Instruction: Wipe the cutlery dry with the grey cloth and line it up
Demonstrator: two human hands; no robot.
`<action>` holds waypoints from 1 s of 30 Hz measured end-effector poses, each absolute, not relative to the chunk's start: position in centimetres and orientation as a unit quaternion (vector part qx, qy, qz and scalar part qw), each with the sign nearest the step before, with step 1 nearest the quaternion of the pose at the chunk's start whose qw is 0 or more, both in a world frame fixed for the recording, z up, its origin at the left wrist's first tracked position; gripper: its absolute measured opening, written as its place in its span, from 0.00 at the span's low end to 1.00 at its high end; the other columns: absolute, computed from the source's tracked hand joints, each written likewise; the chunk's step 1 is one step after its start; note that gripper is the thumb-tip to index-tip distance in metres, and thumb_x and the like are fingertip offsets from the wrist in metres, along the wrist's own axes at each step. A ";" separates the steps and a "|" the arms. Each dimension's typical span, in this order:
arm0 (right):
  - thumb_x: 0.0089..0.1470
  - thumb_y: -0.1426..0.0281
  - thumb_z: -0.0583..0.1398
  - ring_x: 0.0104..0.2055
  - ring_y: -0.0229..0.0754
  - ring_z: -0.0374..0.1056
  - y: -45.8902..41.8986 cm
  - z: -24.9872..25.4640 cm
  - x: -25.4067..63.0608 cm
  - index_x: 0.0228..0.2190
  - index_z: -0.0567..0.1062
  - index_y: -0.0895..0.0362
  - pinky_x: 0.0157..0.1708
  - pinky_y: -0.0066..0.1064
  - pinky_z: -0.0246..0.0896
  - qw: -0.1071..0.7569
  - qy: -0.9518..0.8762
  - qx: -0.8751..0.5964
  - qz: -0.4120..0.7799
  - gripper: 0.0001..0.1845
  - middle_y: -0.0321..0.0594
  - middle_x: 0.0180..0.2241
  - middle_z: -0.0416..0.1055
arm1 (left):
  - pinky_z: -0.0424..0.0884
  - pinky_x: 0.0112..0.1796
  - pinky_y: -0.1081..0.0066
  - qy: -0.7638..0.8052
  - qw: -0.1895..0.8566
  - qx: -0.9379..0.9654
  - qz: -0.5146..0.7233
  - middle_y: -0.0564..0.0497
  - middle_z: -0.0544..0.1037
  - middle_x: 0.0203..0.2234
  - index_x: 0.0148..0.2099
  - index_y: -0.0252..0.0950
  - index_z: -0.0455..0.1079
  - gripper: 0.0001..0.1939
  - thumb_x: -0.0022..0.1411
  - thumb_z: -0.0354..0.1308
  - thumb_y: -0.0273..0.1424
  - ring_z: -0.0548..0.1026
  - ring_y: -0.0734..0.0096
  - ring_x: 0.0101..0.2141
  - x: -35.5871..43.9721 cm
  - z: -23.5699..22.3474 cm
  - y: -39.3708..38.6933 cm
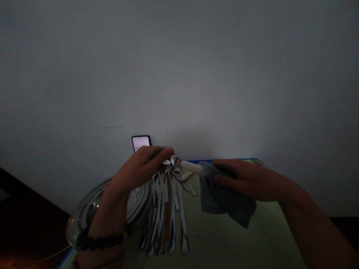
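My left hand (140,166) is closed around the metal end of a white-handled utensil (191,167). The head is mostly hidden by my fingers, so its exact kind cannot be made out. My right hand (245,177) grips a grey-green cloth (211,200), which wraps the far end of the white handle. Below the utensil, a pile of metal cutlery (172,228) lies on the table, with knives and spoons among it. Another white handle (186,176) rests at the back of the pile.
Left of the cutlery, partly behind my left forearm, are a glass lid (73,224) and round metal ware (140,203). A lit phone (141,142) leans against the wall (179,82). The table (213,239) has a pale green top with a blue edge.
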State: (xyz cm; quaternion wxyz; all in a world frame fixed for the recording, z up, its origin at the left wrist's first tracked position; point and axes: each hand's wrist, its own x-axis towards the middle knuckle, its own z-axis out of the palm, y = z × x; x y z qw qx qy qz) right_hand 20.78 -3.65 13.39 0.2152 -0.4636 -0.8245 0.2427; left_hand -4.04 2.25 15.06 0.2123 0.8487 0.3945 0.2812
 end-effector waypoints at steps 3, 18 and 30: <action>0.56 0.60 0.51 0.32 0.39 0.66 -3.7 13.5 20.1 0.37 0.71 0.56 0.30 0.28 0.57 0.216 -0.832 -0.450 0.242 0.15 0.38 0.33 0.72 | 0.57 0.19 0.79 0.385 0.180 0.859 0.287 0.58 0.64 0.15 0.23 0.34 0.64 0.19 0.62 0.46 0.38 0.62 0.80 0.17 -3.4 15.5 1.7; 0.59 0.61 0.47 0.27 0.36 0.61 -3.4 12.5 17.7 0.30 0.68 0.57 0.28 0.29 0.51 0.260 -0.831 -0.451 0.196 0.16 0.36 0.26 0.69 | 0.57 0.21 0.78 0.316 0.098 0.916 0.226 0.58 0.63 0.14 0.24 0.33 0.65 0.19 0.64 0.44 0.35 0.62 0.80 0.18 -1.5 15.5 1.3; 0.57 0.60 0.50 0.27 0.35 0.64 -4.0 14.1 19.9 0.33 0.71 0.56 0.25 0.25 0.56 0.211 -0.834 -0.459 0.223 0.15 0.35 0.29 0.71 | 0.62 0.25 0.77 0.347 0.228 0.888 0.200 0.56 0.67 0.19 0.28 0.34 0.66 0.20 0.65 0.41 0.38 0.66 0.77 0.22 -3.4 16.1 0.4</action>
